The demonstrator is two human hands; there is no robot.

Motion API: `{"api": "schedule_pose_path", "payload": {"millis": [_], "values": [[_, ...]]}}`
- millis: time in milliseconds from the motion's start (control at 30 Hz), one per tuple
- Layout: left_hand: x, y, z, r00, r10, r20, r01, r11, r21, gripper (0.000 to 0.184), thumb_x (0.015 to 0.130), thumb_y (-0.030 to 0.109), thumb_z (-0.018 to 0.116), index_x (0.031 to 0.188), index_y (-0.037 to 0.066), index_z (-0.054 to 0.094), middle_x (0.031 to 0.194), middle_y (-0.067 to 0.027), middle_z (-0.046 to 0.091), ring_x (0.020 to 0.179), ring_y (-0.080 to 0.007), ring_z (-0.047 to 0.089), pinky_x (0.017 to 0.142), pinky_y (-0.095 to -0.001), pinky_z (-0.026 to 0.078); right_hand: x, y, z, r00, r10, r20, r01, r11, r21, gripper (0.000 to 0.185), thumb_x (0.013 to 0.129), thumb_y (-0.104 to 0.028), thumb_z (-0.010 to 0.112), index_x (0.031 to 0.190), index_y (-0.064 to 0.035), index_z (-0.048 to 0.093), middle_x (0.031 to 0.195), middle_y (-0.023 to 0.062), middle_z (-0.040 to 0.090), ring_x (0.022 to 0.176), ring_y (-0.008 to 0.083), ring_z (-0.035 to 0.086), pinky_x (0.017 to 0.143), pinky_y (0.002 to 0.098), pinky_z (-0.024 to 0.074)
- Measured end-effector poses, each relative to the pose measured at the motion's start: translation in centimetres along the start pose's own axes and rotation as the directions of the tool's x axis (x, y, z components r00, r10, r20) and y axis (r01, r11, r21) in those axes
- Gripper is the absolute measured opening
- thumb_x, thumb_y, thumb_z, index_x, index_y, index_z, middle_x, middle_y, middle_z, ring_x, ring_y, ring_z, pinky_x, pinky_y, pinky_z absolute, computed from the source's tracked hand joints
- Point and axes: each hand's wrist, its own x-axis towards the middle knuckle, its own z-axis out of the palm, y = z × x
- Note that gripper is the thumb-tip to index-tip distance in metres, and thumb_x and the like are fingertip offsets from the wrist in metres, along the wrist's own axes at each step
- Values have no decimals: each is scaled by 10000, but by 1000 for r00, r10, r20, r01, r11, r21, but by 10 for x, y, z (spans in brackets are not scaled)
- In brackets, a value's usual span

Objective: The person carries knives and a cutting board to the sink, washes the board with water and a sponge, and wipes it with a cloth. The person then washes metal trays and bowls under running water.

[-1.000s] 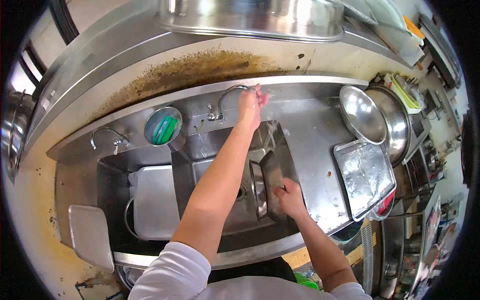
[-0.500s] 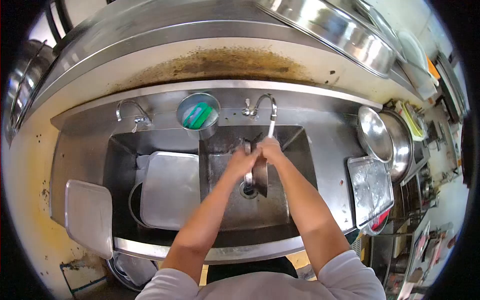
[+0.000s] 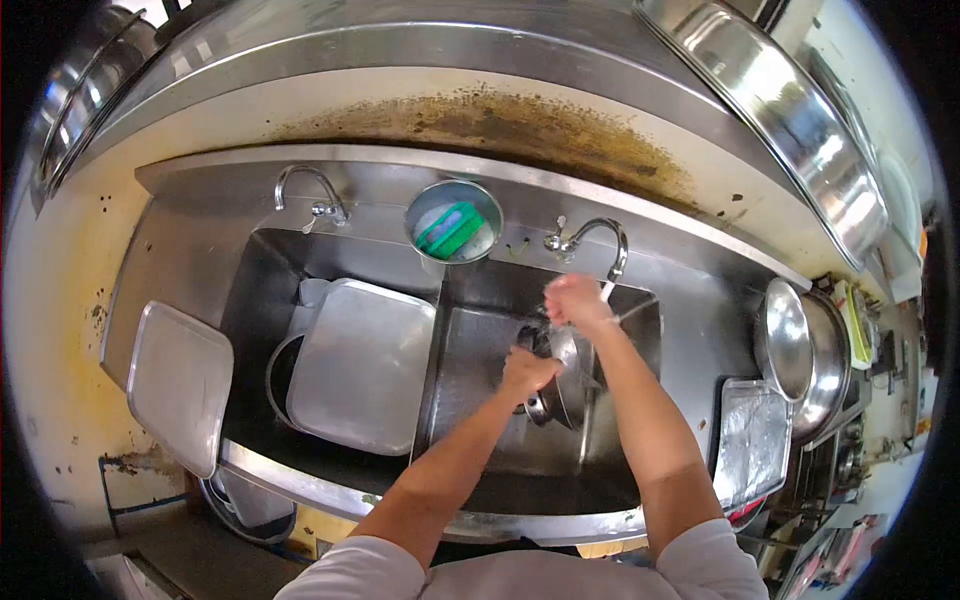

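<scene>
In the right basin [image 3: 480, 440], my left hand [image 3: 528, 372] is closed on a shiny round metal dish [image 3: 571, 385], tilted up on its side. Dark parts show beside the fingers; the dish's exact kind is unclear. My right hand [image 3: 578, 302] is raised above the dish, just left of the running water, apart from the dish. Its fingers look curled but blurred, and I cannot make out anything in them. Water streams from the right faucet [image 3: 612, 240] past my right wrist and splashes down into the basin.
A metal pot [image 3: 412, 222] with a green scrubber [image 3: 455, 235] stands behind the basins. A flat tray [image 3: 360, 370] fills much of the left basin; another tray [image 3: 180, 385] leans at the left edge. Metal bowls [image 3: 787, 340] and a wet tray [image 3: 752, 440] are on the right.
My right hand has come away from the dish and up toward the faucet. My left hand stays on the dish, which now shows its shiny side. The view has shifted and tilted.
</scene>
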Motion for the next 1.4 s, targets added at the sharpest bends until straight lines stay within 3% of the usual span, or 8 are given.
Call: {"api": "schedule_pose_path", "payload": {"millis": [167, 367, 467, 800, 967, 1100, 1233, 1400], "values": [[38, 0, 41, 945, 275, 176, -316, 906, 282, 924, 731, 439, 735, 1414, -86, 402, 1308, -323, 578, 1223, -462, 570, 993, -448, 499, 21, -104, 79, 600, -791, 125, 763, 518, -388, 130, 837, -59, 636, 924, 8, 706, 780, 127, 709, 700, 273, 693, 681, 385, 560], [70, 2, 70, 656, 737, 163, -702, 516, 491, 747, 799, 463, 695, 1407, 77, 498, 1336, -269, 565, 1188, -460, 571, 953, -487, 516, 106, -119, 139, 364, -817, 448, 707, -71, -704, 202, 845, -22, 572, 969, 2, 729, 988, 202, 716, 990, 387, 675, 929, 463, 524], [87, -9, 81, 620, 779, 89, -735, 537, 414, 682, 814, 443, 676, 1373, 81, 527, 1314, -256, 575, 1160, -445, 579, 922, -495, 529, 83, -179, 152, 889, -149, 432, 453, 155, -878, 341, 816, -32, 566, 1129, 5, 697, 1304, 242, 616, 1246, 367, 580, 1024, 450, 488], [38, 10, 40, 771, 637, 20, -637, 771, -4, 574, 894, 451, 624, 1347, 104, 569, 1367, -149, 587, 1147, -328, 607, 911, -458, 509, 147, -130, 171, 854, -197, 481, 477, -70, -876, 386, 867, -107, 556, 1218, 3, 672, 1406, 264, 515, 1303, 415, 506, 1077, 506, 439], [81, 0, 87, 549, 836, 2, -386, 256, -886, 284, 976, 151, 636, 1239, 50, 597, 1122, -58, 620, 1032, -163, 566, 874, -357, 517, 105, -141, 158, 868, -252, 428, 431, -47, -901, 376, 876, -125, 571, 1210, 12, 675, 1385, 233, 534, 1318, 381, 481, 1085, 494, 430], [23, 37, 29, 582, 755, -300, -772, 630, 87, 558, 916, 473, 600, 1331, 101, 584, 1323, -120, 628, 1177, -301, 601, 960, -462, 456, 91, -139, 155, 782, -419, 462, 464, -104, -880, 318, 876, -109, 600, 1166, 3, 669, 1242, 211, 620, 1238, 364, 542, 990, 492, 500], [60, 27, 53, 656, 736, -166, -636, 657, 404, 590, 903, 503, 593, 1340, 107, 581, 1331, -136, 624, 1213, -295, 594, 995, -460, 449, 63, -143, 123, 559, -786, 263, 553, 117, -825, 286, 887, -112, 619, 1147, -17, 546, 979, 211, 688, 953, 418, 660, 824, 516, 542], [-8, 85, -8, 775, 610, 164, -609, 651, 454, 692, 860, 553, 631, 1396, 128, 530, 1391, -161, 583, 1280, -301, 556, 1069, -449, 414, -41, -124, 42, 648, -747, -151, 634, 638, -438, 312, 980, -111, 519, 1279, -26, 531, 1059, 274, 656, 963, 425, 654, 834, 485, 512]]}}
